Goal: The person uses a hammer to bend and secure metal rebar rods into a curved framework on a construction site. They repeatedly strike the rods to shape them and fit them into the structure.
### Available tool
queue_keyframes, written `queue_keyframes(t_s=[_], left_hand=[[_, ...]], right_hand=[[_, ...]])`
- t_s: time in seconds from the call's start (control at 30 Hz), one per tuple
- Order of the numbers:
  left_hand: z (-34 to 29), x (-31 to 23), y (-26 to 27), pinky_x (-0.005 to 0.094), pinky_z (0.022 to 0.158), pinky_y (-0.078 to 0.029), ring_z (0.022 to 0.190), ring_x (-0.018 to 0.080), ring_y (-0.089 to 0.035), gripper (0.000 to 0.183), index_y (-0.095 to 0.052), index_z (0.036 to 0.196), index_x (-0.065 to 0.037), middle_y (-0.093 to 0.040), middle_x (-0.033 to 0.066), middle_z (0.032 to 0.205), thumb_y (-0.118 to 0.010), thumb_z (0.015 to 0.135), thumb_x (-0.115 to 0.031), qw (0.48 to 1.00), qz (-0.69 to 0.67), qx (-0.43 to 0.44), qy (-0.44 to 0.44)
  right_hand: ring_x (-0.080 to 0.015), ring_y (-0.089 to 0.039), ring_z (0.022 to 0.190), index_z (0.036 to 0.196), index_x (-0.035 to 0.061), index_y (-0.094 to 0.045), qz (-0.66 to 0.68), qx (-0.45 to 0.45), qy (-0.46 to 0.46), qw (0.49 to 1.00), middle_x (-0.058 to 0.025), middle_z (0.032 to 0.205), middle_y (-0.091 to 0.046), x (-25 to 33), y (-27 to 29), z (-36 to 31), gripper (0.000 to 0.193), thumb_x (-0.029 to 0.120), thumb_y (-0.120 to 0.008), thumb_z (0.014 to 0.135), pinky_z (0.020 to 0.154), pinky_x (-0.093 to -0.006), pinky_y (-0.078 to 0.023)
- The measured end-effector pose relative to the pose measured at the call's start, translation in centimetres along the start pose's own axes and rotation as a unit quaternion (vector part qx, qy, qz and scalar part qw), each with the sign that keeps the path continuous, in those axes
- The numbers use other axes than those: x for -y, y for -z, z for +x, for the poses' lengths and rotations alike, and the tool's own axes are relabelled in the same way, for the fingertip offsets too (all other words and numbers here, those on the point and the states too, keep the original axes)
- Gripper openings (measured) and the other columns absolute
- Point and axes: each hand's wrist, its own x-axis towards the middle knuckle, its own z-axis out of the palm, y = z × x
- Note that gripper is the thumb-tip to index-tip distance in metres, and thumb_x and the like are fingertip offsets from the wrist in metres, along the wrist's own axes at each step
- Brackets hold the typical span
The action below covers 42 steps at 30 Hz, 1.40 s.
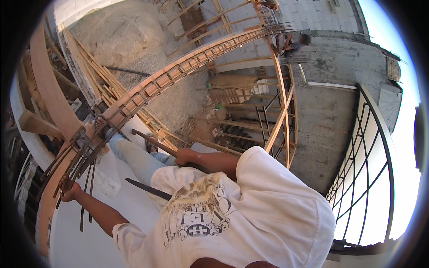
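Observation:
My left hand [70,193] is at the lower left, its fingers curled round the end of the steel rebar [85,154] that juts from a reinforcement cage. The cage [165,79] lies along a long wooden formwork beam [134,89] running to the upper right. In my right hand [184,156], in front of my body, is a brown wooden handle [154,140] pointing to the left. A dark part continues behind that hand, and its kind is unclear. One foot [102,125] rests on the cage beside the rebar joint.
Far below lies gravelly ground [120,35] with loose timber poles [105,91]. Wooden props [282,107] stand right of the beam. Another person [292,43] is by the beam's far end. A black metal grille [364,152] stands at the right. A dark flat bar [147,189] sticks out beside my waist.

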Motion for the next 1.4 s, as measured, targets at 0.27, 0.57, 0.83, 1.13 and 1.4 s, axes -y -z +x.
queue_keyframes(t_s=[0.27,0.57,0.83,1.13,1.4], left_hand=[[-0.7,-0.4,0.1,0.0485,0.071,-0.048,0.067,0.0382,-0.056,0.036,-0.052,0.070,0.004,-0.054,0.0233,0.069,-0.036,0.069,-0.028,1.000,0.013,0.000,0.018],[-1.1,-0.5,0.5,0.0499,0.079,-0.048,0.071,0.0389,-0.056,0.034,-0.050,0.071,0.005,-0.052,0.0229,0.070,-0.038,0.068,-0.027,0.998,0.005,0.057,0.017],[-0.2,-0.6,1.6,0.0485,0.083,-0.046,0.076,0.0396,-0.056,0.036,-0.051,0.075,0.006,-0.053,0.0259,0.074,-0.038,0.068,-0.027,0.999,0.022,0.048,0.008],[-1.8,0.0,-1.1,0.0502,0.075,-0.043,0.060,0.0344,-0.048,0.033,-0.046,0.065,0.001,-0.044,0.0197,0.061,-0.034,0.071,-0.029,0.999,0.041,-0.027,-0.015],[-7.2,1.6,-2.8,0.0456,0.073,-0.051,0.071,0.0350,-0.062,0.048,-0.053,0.067,-0.001,-0.061,0.0194,0.071,-0.031,0.077,-0.042,0.978,-0.065,-0.182,-0.081]], right_hand=[[-0.0384,-0.064,0.091,0.088,-0.0053,-0.068,0.005,0.027,0.017,0.999,-0.0260,0.094,-0.065,0.1,0.8,0.3,0.039,0.028,-0.055,0.074,0.080,-0.0425,-0.050],[-0.0371,-0.064,0.090,0.089,-0.0063,-0.067,0.004,0.019,0.017,1.000,-0.0254,0.093,-0.065,-0.1,1.1,0.2,0.040,0.028,-0.055,0.073,0.078,-0.0427,-0.050],[-0.0360,-0.064,0.092,0.092,-0.0037,-0.068,0.021,0.048,0.013,0.999,-0.0241,0.096,-0.065,-0.1,1.2,0.3,0.040,0.028,-0.054,0.072,0.080,-0.0408,-0.050],[-0.0375,-0.064,0.089,0.089,-0.0051,-0.067,0.033,0.006,0.006,0.999,-0.0248,0.091,-0.065,-0.8,1.3,0.7,0.040,0.030,-0.055,0.073,0.079,-0.0424,-0.049],[-0.0399,-0.063,0.093,0.095,-0.0120,-0.063,-0.071,0.064,0.006,0.995,-0.0314,0.094,-0.063,-1.7,3.1,1.5,0.052,0.035,-0.058,0.074,0.082,-0.0425,-0.049]])
